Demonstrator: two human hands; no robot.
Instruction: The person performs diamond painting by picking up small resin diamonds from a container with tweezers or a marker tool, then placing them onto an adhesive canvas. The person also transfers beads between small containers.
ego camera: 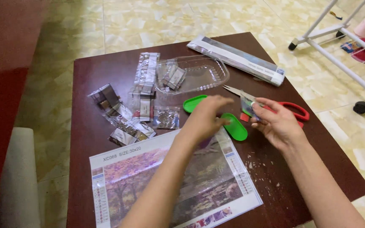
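Printed canvas [148, 181] on dark table [317, 169], tiled floor [148, 21]; right hand [277, 122] pinching small packet [249, 107].

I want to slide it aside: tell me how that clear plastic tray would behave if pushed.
The clear plastic tray looks thin-walled, so probably light and flexible. It holds only a few small packets, so it should slide readily on the smooth dark table.

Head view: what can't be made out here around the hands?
- Left hand: motion-blurred; its grip, and whether it holds anything, can't be told.
- Small clear packet in the right hand: contents too small and blurred.
- Red-handled scissors: middle hidden behind the right hand and packet.
- Picture canvas: centre covered by the left forearm, lower part cut off by the bottom edge.
- Green trays: partly hidden by the left hand.
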